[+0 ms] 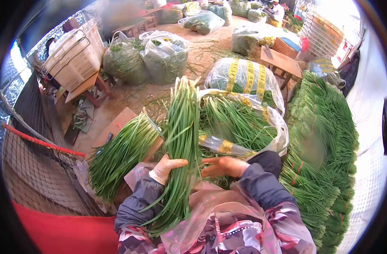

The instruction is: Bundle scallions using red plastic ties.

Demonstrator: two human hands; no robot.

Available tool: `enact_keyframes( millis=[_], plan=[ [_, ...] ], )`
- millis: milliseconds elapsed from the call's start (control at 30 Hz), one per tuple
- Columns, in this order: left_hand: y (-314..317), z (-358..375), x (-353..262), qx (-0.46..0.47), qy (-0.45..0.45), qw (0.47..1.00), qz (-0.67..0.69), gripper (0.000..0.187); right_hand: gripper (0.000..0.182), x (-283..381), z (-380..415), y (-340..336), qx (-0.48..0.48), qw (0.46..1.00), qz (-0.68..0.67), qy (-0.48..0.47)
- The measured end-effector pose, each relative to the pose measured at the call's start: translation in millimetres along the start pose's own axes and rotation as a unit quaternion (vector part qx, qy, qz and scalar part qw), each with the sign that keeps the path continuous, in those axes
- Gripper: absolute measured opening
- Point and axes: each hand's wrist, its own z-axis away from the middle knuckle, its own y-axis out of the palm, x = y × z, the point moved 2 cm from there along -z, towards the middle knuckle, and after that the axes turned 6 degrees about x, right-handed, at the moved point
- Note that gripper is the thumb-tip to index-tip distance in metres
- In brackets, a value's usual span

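Left hand (166,167) curls round upright greens (181,127); right hand (225,166) beside them, fingers loosely spread, empty; stuffed bags (164,59) crowd the brown floor (203,41).

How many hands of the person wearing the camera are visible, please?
2. The left hand grips the bundle of green stalks near the centre; the right hand is open, just to the right of it. Part of the left one is hidden behind the stalks.

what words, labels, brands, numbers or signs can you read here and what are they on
No text is legible.
Yellow printed bands on the bulging clear plastic bag: marks like characters, too blurred to read.
Yellow printed patches on the open clear plastic bag: likewise unreadable.
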Motion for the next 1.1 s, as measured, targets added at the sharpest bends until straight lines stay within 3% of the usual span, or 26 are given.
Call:
enact_keyframes(
  millis=[33,67,100,133,200,233,267,333,367,400,467,500,533,600,667,733,800,867,933,967,1000,1033,1067,1100],
  plan=[
    [7,-1,2,-0.001,0.012,1.000,-0.026,0.052,0.082,2,-18,17,0.036,0.992,-0.063,-0.101],
    [14,1,5,-0.005,0.018,0.999,-0.050,0.054,0.082,9,-29,28,0.037,0.992,-0.071,-0.099],
    [20,1,6,-0.015,-0.028,0.998,-0.054,0.068,0.078,28,-39,30,-0.005,0.974,-0.132,-0.186],
    [16,-2,19,-0.019,-0.032,0.998,-0.054,0.068,0.074,39,-47,30,-0.048,0.942,-0.191,-0.271],
    [0,-8,44,-0.124,0.101,0.920,-0.357,0.087,0.074,31,-66,22,-0.074,0.940,-0.193,-0.273],
    [8,-8,47,-0.113,0.133,0.941,-0.289,0.099,0.074,36,-70,22,-0.101,0.940,-0.187,-0.269],
    [9,-5,51,-0.115,0.131,0.941,-0.289,0.099,0.074,38,-70,25,-0.101,0.940,-0.189,-0.267],
    [10,9,56,-0.243,0.195,0.827,-0.468,0.098,0.064,39,-66,33,-0.178,0.936,-0.174,-0.249],
    [10,15,60,-0.232,0.216,0.854,-0.413,0.098,0.049,37,-67,33,-0.167,0.917,-0.255,-0.258],
    [11,21,62,-0.233,0.210,0.856,-0.411,0.098,0.049,31,-68,30,-0.171,0.916,-0.260,-0.255],
    [18,30,66,-0.091,0.084,0.984,-0.132,0.098,0.049,20,-71,28,-0.153,0.890,-0.362,-0.232],
    [21,37,73,-0.067,0.022,0.997,-0.020,0.080,0.046,14,-72,29,-0.145,0.881,-0.389,-0.225],
    [18,40,81,-0.072,0.020,0.997,-0.017,0.080,0.046,9,-72,31,-0.144,0.881,-0.393,-0.220],
    [10,43,103,-0.084,-0.166,0.981,0.055,0.056,0.048,-1,-71,35,-0.123,0.889,-0.400,-0.185],
    [16,46,96,-0.087,-0.157,0.982,0.055,0.052,0.059,-1,-67,30,-0.102,0.900,-0.382,-0.181],
    [25,47,88,-0.083,-0.129,0.987,0.052,0.044,0.068,11,-69,6,-0.097,0.877,-0.359,-0.304],
    [20,57,76,-0.059,-0.153,0.985,0.050,0.046,0.073,53,-57,-6,-0.067,0.865,-0.356,-0.347],
    [11,70,65,-0.068,-0.164,0.984,-0.017,0.048,0.061,87,-53,-26,-0.139,0.836,-0.390,-0.360],
    [-10,87,62,-0.090,-0.206,0.972,-0.065,0.047,0.049,75,-50,-91,-0.086,0.843,-0.357,-0.393],
    [-4,93,50,-0.109,-0.213,0.968,-0.081,0.046,0.039,83,-44,-94,-0.125,0.861,-0.308,-0.386],
    [1,97,37,-0.128,-0.217,0.963,-0.097,0.046,0.041,84,-39,-92,-0.192,0.863,-0.288,-0.367],
    [-6,104,36,-0.121,-0.210,0.962,-0.128,0.050,0.039,92,-46,-92,-0.419,0.796,-0.276,-0.338],
    [-1,114,24,-0.136,-0.224,0.956,-0.130,0.053,0.038,99,-10,-116,-0.496,0.785,-0.174,-0.327],
    [-10,126,25,-0.155,-0.221,0.951,-0.154,0.053,0.034,100,21,-158,-0.489,0.771,-0.179,-0.366]
  ],
)
